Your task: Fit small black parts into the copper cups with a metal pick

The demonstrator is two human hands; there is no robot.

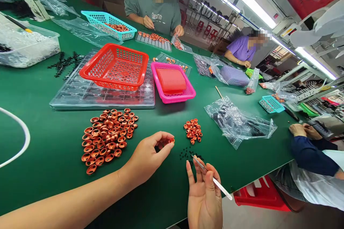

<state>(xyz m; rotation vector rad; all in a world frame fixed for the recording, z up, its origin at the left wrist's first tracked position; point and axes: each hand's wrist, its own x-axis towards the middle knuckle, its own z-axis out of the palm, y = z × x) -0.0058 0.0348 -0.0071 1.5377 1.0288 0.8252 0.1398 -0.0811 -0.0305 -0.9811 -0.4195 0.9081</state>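
Note:
My left hand [150, 155] hovers over the green table [53, 150] and pinches a small copper-coloured ring [171, 140] between thumb and fingertips. My right hand [204, 196], palm up near the table's front edge, grips thin metal tweezers [212, 178] whose tip points at a scatter of tiny black parts [189, 154]. A small heap of copper rings [192, 130] lies just beyond those parts. A large pile of bigger copper cups [107, 137] lies left of my left hand.
A red basket [115, 66] sits on clear plastic trays [102, 94], beside a pink basket [173, 82] holding a red block. Plastic bags of black parts [239, 121] lie to the right. Other people work across the table and at right, with teal baskets [109, 25].

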